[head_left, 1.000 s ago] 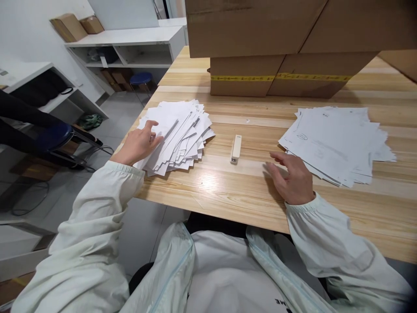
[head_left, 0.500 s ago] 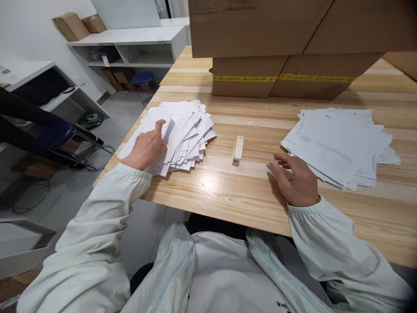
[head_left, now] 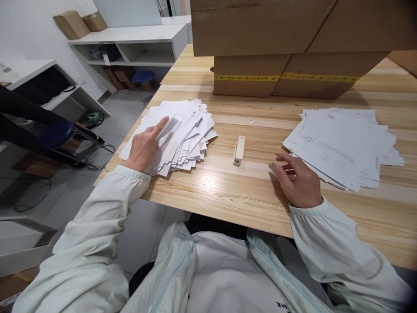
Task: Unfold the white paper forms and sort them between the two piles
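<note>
My left hand (head_left: 142, 147) lies over a thick, uneven stack of white paper sheets (head_left: 192, 134) on the left of the table. Its index finger is stretched out along the top sheets, where a paper edge stands slightly raised; the thumb and other fingers are mostly hidden. My right hand (head_left: 301, 182) rests at the table's right side, holding nothing, fingers loosely bent and thumb apart. It is beside the near left edge of a second pile of printed sheets (head_left: 342, 143). A small cream stapler (head_left: 239, 150) lies between the two piles, apart from both hands.
Large cardboard boxes (head_left: 247, 76) with yellow tape are stacked at the table's back. The wooden tabletop (head_left: 208, 204) ends close to my body. To the left are blue stools (head_left: 143, 77), white shelves (head_left: 130, 34) and another person's dark-clothed legs (head_left: 29, 108).
My left index finger has straightened and lowered toward the paper, and the hand has shifted slightly left. My right hand, the stapler and both piles look nearly unchanged.
</note>
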Available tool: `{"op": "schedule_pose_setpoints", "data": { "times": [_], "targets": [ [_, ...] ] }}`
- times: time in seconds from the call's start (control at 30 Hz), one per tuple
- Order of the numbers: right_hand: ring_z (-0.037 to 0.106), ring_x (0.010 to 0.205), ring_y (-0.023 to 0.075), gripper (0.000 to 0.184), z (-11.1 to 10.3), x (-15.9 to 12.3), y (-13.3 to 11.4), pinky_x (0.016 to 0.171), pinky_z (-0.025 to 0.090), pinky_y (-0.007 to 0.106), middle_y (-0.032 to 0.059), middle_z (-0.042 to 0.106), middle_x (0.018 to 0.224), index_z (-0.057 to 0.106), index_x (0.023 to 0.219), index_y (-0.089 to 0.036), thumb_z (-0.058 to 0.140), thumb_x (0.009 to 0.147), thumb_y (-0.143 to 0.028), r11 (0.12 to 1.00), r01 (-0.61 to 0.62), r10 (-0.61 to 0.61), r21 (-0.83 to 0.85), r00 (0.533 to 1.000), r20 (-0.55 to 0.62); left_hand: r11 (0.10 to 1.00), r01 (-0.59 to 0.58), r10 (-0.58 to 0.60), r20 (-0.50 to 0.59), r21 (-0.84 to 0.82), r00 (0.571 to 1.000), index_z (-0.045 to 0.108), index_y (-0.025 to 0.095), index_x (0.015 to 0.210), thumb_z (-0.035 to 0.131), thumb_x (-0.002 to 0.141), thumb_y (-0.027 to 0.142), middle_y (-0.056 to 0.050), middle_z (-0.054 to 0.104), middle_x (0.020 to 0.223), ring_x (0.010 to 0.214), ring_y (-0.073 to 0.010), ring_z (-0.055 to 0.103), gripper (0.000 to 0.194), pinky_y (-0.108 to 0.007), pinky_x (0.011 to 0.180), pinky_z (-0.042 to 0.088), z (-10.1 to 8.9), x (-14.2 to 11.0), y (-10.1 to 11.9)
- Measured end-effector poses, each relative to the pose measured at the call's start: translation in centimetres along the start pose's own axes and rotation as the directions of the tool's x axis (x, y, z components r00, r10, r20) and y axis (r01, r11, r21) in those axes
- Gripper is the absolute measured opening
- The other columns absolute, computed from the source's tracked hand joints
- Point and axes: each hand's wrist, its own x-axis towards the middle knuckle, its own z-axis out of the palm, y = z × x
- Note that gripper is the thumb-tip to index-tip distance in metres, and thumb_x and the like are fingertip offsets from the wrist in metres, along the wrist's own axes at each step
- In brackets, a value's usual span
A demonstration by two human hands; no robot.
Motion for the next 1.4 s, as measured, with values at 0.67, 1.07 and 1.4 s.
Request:
{"op": "schedule_pose_setpoints", "data": {
  "times": [0.67, 1.07, 1.4],
  "targets": [
    [0.071, 0.068, 0.0179, 0.022, -0.2, 0.0, 0.4, 0.061, 0.058, 0.033, 0.0078, 0.078, 0.101, 0.072, 0.11, -0.022, 0.063, 0.094, -0.034, 0.999, 0.042, -0.042, -0.013, 0.999, 0.01, 0.977, 0.064, -0.122, 0.288, 0.203, 0.95, 0.069, 0.013, 0.113, 0.046, 0.092, 0.04, -0.02, 0.075, 0.102, 0.108, -0.0389, 0.067, 0.041, -0.047, 0.09, 0.049, -2.3, 2.1, 2.0],
    [0.07, 0.067, 0.0188, 0.021, -0.3, 0.0, 0.3, 0.061, 0.058, 0.034, 0.0073, 0.078, 0.101, 0.073, 0.108, -0.024, 0.062, 0.094, -0.035, 1.0, 0.023, -0.023, -0.01, 1.0, 0.02, 0.988, 0.045, -0.089, 0.301, 0.149, 0.95, 0.062, 0.014, 0.127, 0.056, 0.086, 0.041, -0.021, 0.072, 0.115, 0.115, -0.0399, 0.065, 0.049, -0.046, 0.093, 0.048, -2.6, 2.6, 1.5],
    [0.07, 0.068, 0.0184, 0.02, -0.5, 0.0, 0.1, 0.06, 0.058, 0.034, 0.0075, 0.078, 0.1, 0.073, 0.107, -0.023, 0.062, 0.094, -0.033, 1.0, 0.02, -0.02, 0.007, 1.0, 0.01, 0.992, 0.05, -0.085, 0.307, 0.118, 0.948, 0.059, 0.014, 0.134, 0.061, 0.079, 0.026, -0.025, 0.07, 0.119, 0.114, -0.0441, 0.064, 0.055, -0.052, 0.093, 0.048, -2.0, 3.3, 1.5]
  ]
}}
